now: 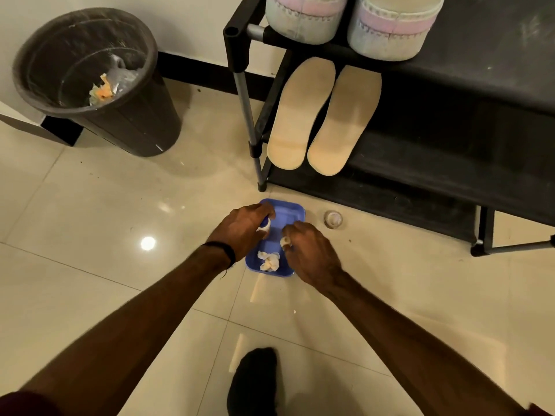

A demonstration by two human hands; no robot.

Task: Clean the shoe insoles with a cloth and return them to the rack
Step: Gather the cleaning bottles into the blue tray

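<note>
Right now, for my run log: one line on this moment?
left hand: grips small white-and-blue bottle | right hand: pinches white cloth wad | blue plastic tray: crumpled cloth | beige insoles: on rack

Two beige insoles (322, 118) lay side by side on the rack (450, 85), toes forward; a crumpled white cloth (269, 261) sat in the tray (288, 213).

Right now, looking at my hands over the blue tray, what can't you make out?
- Small white-and-blue bottle: mostly hidden under the left hand, head view.
- Pale scrap at the right hand: curled fingers cover it.
- Shoes on the rack: cut off by the top edge.
- Small round object on the floor: too small to tell.
</note>
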